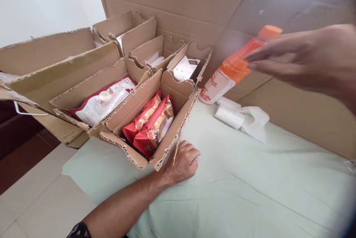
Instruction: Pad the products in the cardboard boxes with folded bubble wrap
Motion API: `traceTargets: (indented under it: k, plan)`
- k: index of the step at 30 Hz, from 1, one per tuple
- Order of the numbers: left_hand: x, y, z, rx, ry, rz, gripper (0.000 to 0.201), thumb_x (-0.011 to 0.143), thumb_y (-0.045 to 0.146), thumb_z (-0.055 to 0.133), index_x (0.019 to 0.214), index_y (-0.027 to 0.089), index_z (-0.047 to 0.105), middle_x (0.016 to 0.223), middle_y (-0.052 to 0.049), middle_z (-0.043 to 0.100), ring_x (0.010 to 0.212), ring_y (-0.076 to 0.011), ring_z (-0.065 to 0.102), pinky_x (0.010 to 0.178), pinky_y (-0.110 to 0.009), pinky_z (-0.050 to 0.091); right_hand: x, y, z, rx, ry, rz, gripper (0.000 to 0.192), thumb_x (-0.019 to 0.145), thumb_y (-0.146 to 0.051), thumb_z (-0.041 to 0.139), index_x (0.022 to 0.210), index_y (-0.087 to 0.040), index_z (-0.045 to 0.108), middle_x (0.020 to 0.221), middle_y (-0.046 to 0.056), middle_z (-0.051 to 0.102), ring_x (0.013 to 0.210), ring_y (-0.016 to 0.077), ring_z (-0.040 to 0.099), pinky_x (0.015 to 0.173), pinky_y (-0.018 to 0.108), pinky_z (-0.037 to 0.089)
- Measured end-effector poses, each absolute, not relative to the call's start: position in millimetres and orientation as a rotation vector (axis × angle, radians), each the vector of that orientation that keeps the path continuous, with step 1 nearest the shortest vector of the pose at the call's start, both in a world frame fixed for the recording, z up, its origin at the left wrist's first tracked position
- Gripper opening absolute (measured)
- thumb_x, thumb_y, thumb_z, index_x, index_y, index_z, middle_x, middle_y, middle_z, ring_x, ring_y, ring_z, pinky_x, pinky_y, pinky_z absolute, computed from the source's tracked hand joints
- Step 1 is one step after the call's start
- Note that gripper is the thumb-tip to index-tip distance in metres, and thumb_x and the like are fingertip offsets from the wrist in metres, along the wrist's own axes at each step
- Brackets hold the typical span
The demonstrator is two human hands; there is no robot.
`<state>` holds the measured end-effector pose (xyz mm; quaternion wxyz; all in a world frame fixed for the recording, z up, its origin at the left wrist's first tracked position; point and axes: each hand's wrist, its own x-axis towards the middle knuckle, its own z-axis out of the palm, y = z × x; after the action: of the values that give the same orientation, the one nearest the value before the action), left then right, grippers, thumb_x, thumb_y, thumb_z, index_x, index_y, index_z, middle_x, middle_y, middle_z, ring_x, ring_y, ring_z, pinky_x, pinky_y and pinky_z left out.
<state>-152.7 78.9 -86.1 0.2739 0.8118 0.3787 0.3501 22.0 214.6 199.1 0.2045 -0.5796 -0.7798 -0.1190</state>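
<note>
My right hand (303,56) pinches the upper part of a bottle (236,60) of orange drink with an orange cap and a pale label. The bottle tilts, its base low beside the cardboard compartments and its cap toward the upper right. Curled into a fist, my left hand (185,160) rests on the pale green cloth (236,186), right by the front corner of the nearest cardboard compartment (175,130). Nothing shows in that fist. Inside this compartment stand two red snack packets (154,126).
Behind the bottle's base lies a roll of clear plastic bags (230,113) with a loose end. Other cardboard compartments hold a red-and-white packet (105,99), a white box (186,68) and plastic-wrapped items (154,60). A large cardboard panel (178,0) rises behind.
</note>
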Motion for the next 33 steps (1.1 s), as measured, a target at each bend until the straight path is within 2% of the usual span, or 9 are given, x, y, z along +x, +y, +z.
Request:
traceTargets:
  k: [1,2,7,11,14,16,22,26,33]
  plan:
    - [-153.0,79.2,-86.6,2.182,1.013,0.948,0.023,0.080,0.006,0.056,0.095,0.017,0.070,0.091,-0.007,0.072,0.093,-0.0224,0.060,0.087,-0.037,0.049,5.2,227.8,198.9,-1.625,-2.366,-0.326,0.071,0.085,-0.050,0.027,0.032,-0.007,0.007,0.149,0.007,0.050,0.096,0.0105,0.072,0.051,0.014,0.026]
    - [-153.4,79.5,-87.3,2.179,1.008,0.953,0.023,0.080,0.006,0.056,0.095,0.017,0.070,0.091,-0.006,0.072,0.093,-0.0224,0.060,0.087,-0.037,0.049,-13.5,241.9,196.7,-1.593,-2.545,-0.306,0.067,0.084,-0.044,0.017,0.032,-0.002,0.015,0.128,0.001,0.065,0.104,0.0094,0.067,0.051,0.016,0.024]
    - [-154.2,79.3,-92.6,2.157,0.990,0.957,0.019,0.082,0.008,0.057,0.094,0.019,0.068,0.092,-0.006,0.070,0.094,-0.0220,0.060,0.092,-0.037,0.048,-93.0,299.7,166.1,-1.464,-3.061,0.099,0.068,0.077,-0.039,0.007,0.050,0.010,0.046,0.089,0.005,0.070,0.088,-0.0022,0.065,0.052,0.017,0.025]
    - [-152.2,77.7,-100.9,2.150,1.019,0.927,0.019,0.084,0.010,0.057,0.096,0.020,0.067,0.094,-0.005,0.069,0.097,-0.0223,0.060,0.094,-0.038,0.047,-114.8,311.5,143.9,-1.541,-3.211,0.162,0.059,0.086,-0.038,0.035,0.070,0.014,0.058,0.083,0.003,0.072,0.080,-0.0036,0.067,0.052,0.013,0.025]
    - [-151.3,77.8,-105.9,2.165,1.052,0.888,0.019,0.085,0.011,0.057,0.097,0.021,0.067,0.093,-0.005,0.068,0.098,-0.0229,0.060,0.095,-0.039,0.047,-116.6,309.0,141.0,-1.481,-3.185,0.230,0.019,0.082,-0.019,0.072,0.077,-0.001,0.072,0.064,-0.007,0.070,0.066,-0.0014,0.065,0.052,0.008,0.028]
    - [-152.1,78.5,-106.0,2.164,1.045,0.910,0.019,0.085,0.011,0.057,0.097,0.022,0.067,0.093,-0.005,0.068,0.098,-0.0226,0.061,0.095,-0.039,0.047,-112.7,303.5,147.4,-1.454,-3.118,0.283,0.006,0.080,-0.007,0.074,0.074,-0.010,0.074,0.052,-0.010,0.061,0.055,0.0003,0.055,0.050,0.013,0.029]
    - [-156.2,78.2,-94.8,2.128,0.970,1.014,0.022,0.081,0.007,0.056,0.094,0.020,0.068,0.091,-0.005,0.070,0.093,-0.0219,0.060,0.089,-0.037,0.048,-50.8,261.2,191.9,-1.287,-2.178,0.652,0.020,0.080,0.003,0.065,0.081,-0.015,0.074,0.069,-0.005,0.069,0.064,0.0045,0.061,0.064,0.018,0.046]
    - [-157.0,76.6,-89.7,2.110,0.952,1.012,0.023,0.083,0.007,0.054,0.095,0.019,0.069,0.091,-0.007,0.071,0.093,-0.0241,0.060,0.085,-0.039,0.046,43.0,226.3,187.4,-1.207,-1.613,0.580,0.023,0.077,0.002,0.060,0.072,-0.018,0.069,0.063,-0.002,0.066,0.057,0.0095,0.062,0.063,0.027,0.050]
    - [-154.9,76.5,-87.6,2.132,0.974,0.998,0.023,0.081,0.006,0.056,0.093,0.018,0.070,0.090,-0.007,0.073,0.092,-0.0242,0.062,0.085,-0.039,0.047,160.5,182.6,118.2,-2.402,-1.019,0.332,0.023,0.080,-0.006,0.073,0.069,-0.025,0.067,0.060,0.006,0.067,0.062,0.0166,0.065,0.076,0.039,0.050]
